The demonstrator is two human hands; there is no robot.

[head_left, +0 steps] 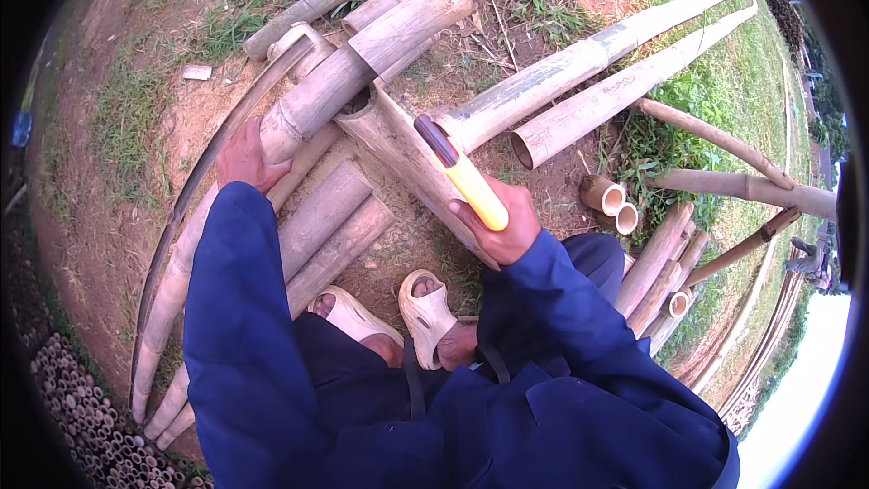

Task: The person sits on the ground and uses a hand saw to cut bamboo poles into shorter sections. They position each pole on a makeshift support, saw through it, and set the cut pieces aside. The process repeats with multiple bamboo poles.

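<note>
My left hand (247, 156) grips the side of a thick bamboo pole (312, 101), which slopes from the lower left up to the top middle. A dark line or narrow shadow crosses the pole beyond that hand. In my right hand (511, 225), closed, is a tool with a yellow-orange handle (477, 195) and a dark front part. Its blade, if any, cannot be made out. Under the tool lies a cut bamboo length (407, 149), its open end beneath the pole. A long split bamboo strip (195, 177) curves along the pole's left side.
Two short bamboo lengths (321, 226) lie left of my feet, in light clogs (425, 312). To the right are a long split bamboo (588, 113), short cut pieces (602, 195), a stacked bundle (656, 267) and a pole frame (742, 183). Many cut ends (86, 412) fill the lower left.
</note>
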